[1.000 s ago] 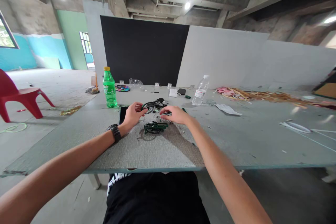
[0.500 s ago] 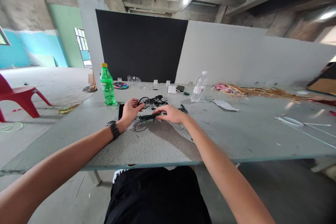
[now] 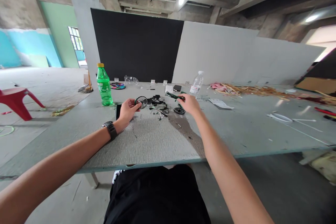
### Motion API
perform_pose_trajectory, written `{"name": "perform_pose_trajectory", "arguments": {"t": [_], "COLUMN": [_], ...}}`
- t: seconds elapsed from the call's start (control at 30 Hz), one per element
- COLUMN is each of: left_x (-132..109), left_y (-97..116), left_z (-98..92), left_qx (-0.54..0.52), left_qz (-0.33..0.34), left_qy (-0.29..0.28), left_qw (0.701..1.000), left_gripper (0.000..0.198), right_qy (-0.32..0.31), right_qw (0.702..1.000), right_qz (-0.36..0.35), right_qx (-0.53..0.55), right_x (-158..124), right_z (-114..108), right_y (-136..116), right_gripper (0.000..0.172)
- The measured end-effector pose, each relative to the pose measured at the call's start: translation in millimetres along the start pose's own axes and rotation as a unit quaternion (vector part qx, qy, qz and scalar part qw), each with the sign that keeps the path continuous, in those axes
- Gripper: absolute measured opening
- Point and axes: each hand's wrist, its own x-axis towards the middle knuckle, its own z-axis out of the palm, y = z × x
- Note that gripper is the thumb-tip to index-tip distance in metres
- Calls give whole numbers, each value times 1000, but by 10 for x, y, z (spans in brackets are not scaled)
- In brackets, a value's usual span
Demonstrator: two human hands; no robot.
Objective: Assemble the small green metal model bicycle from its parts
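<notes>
My left hand (image 3: pixel 128 109), with a black watch on its wrist, pinches a small spoked model wheel (image 3: pixel 141 102) just above the grey table (image 3: pixel 147 143). Farther right and raised a little, my right hand (image 3: pixel 189 104) grips a dark green model bicycle frame (image 3: pixel 173 95) that sticks out to the left of its fingers. Between the hands lies a pile of small black and green bicycle parts (image 3: pixel 157 104). A second loose wheel (image 3: pixel 179 110) lies flat just under my right hand.
A green soda bottle (image 3: pixel 104 84) stands to the left of the parts, a clear water bottle (image 3: pixel 196 84) to the right. A black phone (image 3: pixel 118 111) lies by my left wrist. Straw-like scraps (image 3: pixel 249 90) litter the far right. A red chair (image 3: pixel 15 99) stands on the floor at the left.
My right hand lifted the green frame from the table in front of me and carried it up and away to the right. The left hand kept its hold on the wheel.
</notes>
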Motion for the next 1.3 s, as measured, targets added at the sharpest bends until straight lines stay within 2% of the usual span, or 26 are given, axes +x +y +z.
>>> {"name": "perform_pose_trajectory", "arguments": {"t": [0.17, 0.3, 0.47, 0.57, 0.67, 0.7, 0.77, 0.83, 0.9, 1.13, 1.3], "left_x": [16, 3, -16, -16, -11, -10, -7, -5, -4, 3, 6], "left_y": [-21, -10, 4, 2, -10, -14, -20, -22, -22, -36, -47], "left_z": [-5, 0, 11, 17, 23, 25, 28, 29, 31, 46, 47], "left_qx": [-3, -3, 7, 10, 8, 9, 11, 11, 10, 8, 2], "left_qz": [1, 1, 1, 4, 8, 8, 6, 5, 5, 5, 4], "left_qy": [-8, -21, -27, -35, -34, -33, -34, -38, -38, -42, -47], "left_qw": [1000, 1000, 1000, 999, 999, 999, 999, 999, 999, 999, 999], "left_gripper": [41, 41, 42, 42, 40, 39, 36, 35, 34, 33, 32], "right_qy": [-71, -96, -140, -124, -81, -89, -162, -232, -259, -262, -227], "right_qw": [989, 985, 983, 985, 992, 991, 977, 959, 952, 955, 965], "right_qz": [83, 92, 64, 36, -55, -92, -139, -147, -150, -136, -134], "right_qx": [-100, -108, -104, -114, -75, -43, 27, 63, 63, 17, -3], "right_x": [6, 10, 18, 7, -22, -36, -64, -90, -107, -125, -149], "right_z": [18, 35, 73, 66, 45, 45, 68, 121, 191, 349, 358], "right_y": [111, 112, 128, 100, -1, -48, -146, -230, -286, -331, -355], "right_gripper": [32, 33, 36, 34, 27, 23, 14, 10, 8, 5, 6]}}
